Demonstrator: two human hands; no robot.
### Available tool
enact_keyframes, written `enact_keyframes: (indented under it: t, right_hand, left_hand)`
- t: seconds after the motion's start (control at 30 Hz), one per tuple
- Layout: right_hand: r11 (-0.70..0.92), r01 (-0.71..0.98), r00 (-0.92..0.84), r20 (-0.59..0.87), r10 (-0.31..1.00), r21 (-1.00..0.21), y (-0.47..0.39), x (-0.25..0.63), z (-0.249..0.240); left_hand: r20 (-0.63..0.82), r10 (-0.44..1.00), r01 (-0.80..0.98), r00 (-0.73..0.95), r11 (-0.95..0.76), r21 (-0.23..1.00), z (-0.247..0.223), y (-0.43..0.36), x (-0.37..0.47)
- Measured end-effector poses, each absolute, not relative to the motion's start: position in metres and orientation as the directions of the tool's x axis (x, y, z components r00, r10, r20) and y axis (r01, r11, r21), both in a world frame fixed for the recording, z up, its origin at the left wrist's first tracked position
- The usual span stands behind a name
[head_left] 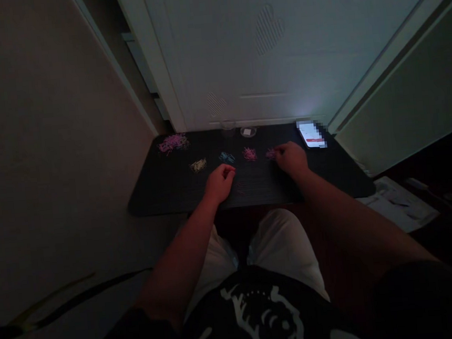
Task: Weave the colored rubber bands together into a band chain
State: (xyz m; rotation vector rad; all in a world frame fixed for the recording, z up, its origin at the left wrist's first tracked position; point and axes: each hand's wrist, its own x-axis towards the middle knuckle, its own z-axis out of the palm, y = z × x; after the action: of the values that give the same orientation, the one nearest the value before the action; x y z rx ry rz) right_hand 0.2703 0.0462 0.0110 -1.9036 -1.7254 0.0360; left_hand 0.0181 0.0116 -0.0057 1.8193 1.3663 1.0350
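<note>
Small piles of thin, stick-like pieces lie in a row on the dark table (164, 188): a pale yellow pile (198, 165), a blue pile (227, 157), a pink pile (249, 153) and a purple pile (270, 154). My right hand (292, 158) has its fingertips together at the purple pile; whatever is between them is too small and dark to make out. Just in front of the blue pile, my left hand (220, 183) is closed in a pinch, its contents hidden. A few faint reddish pieces (240, 188) lie to its right.
A larger mixed pile (173, 143) lies at the table's back left. Along the back edge stand a clear cup (228, 128) and a round clear dish (248, 131) with a white square in it. A lit phone (311, 134) sits at back right. Behind rises a white door (231, 47).
</note>
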Motion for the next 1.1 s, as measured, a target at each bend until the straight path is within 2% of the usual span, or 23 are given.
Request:
enact_keyframes:
  t: [0.1, 0.2, 0.33, 0.4, 0.73, 0.9, 1.1]
  right_hand:
    - [0.022, 0.933, 0.125, 0.379, 0.917, -0.360, 0.040, 0.266, 0.013]
    - [0.097, 0.925, 0.059, 0.391, 0.918, -0.367, 0.026, 0.249, 0.013]
    - [0.403, 0.808, -0.329, 0.239, 0.914, -0.430, 0.005, 0.215, 0.010]
    - [0.459, 0.757, -0.412, 0.204, 0.888, -0.465, -0.001, 0.201, 0.007]
    - [0.445, 0.804, -0.383, 0.230, 0.895, -0.394, -0.001, 0.184, 0.001]
    - [0.364, 0.793, -0.270, 0.253, 0.929, -0.489, 0.008, 0.181, -0.003]
    - [0.329, 0.758, -0.224, 0.249, 0.942, -0.563, 0.024, 0.175, -0.007]
  left_hand:
    - [0.153, 0.972, 0.329, 0.179, -0.205, 0.922, -0.009, 0.018, 0.010]
    - [0.077, 0.978, 0.202, 0.196, -0.117, 0.972, -0.010, 0.023, 0.004]
    - [0.090, 0.982, 0.166, 0.168, -0.118, 0.979, -0.008, 0.020, 0.002]
    - [0.113, 0.981, 0.178, 0.157, -0.141, 0.974, -0.008, 0.017, 0.003]
    - [0.163, 0.966, 0.272, 0.199, -0.214, 0.938, -0.009, 0.012, 0.003]
    - [0.129, 0.973, 0.503, 0.192, -0.211, 0.838, -0.002, 0.012, 0.010]
    - [0.095, 0.978, 0.678, 0.186, -0.198, 0.708, 0.004, 0.027, 0.022]
